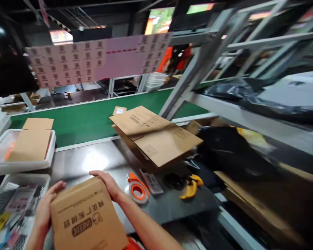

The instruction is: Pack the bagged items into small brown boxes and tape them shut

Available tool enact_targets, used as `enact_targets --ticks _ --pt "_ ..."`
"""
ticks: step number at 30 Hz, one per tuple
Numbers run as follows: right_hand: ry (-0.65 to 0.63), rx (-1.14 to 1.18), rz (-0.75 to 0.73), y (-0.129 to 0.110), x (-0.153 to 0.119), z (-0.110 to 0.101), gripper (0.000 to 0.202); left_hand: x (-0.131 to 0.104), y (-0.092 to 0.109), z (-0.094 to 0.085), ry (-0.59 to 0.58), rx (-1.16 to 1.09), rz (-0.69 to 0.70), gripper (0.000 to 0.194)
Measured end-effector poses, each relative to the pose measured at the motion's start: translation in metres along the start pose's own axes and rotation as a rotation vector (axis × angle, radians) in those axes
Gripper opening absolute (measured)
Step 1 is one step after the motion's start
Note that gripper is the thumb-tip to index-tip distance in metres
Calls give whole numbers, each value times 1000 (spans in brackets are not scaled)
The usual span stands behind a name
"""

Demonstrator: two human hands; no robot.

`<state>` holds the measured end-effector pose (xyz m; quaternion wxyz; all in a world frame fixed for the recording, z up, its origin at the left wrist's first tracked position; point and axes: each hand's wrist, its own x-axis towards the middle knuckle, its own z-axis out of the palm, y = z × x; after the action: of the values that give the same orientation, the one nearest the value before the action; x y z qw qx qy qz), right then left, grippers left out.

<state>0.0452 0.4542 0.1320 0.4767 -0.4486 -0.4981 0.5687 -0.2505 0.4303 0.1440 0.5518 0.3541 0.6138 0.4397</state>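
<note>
Between my two hands is a brown cardboard box (86, 211) with dark printing on its side, tilted and close to me at the bottom of the head view. My left hand (48, 205) presses against its left side, fingers partly hidden behind the edge. My right hand (106, 182) grips its upper right edge, with the fingertips over the top. Right of my right forearm, an orange tape dispenser (137, 189) with a roll of tape lies on the metal table (75, 163). The underside of the box is out of sight.
Flattened cartons (156, 135) lie on the table's far side. A white tray (50, 152) holding cardboard stands left, above a basket (45, 178) of small items. Behind runs a green conveyor (83, 121). A yellow tool (190, 187) lies right, near a metal frame (185, 83).
</note>
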Motion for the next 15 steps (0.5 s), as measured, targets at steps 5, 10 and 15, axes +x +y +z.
enact_targets --ticks 5,10,15 --pt "7 -198 -369 -6 -6 -18 59 13 21 -1 -169 317 277 59" --pt "2 -415 -626 41 -16 -42 75 33 -18 11 -233 311 616 51" --pt "76 -345 -532 47 -27 -37 61 28 -24 20 -239 166 535 42"
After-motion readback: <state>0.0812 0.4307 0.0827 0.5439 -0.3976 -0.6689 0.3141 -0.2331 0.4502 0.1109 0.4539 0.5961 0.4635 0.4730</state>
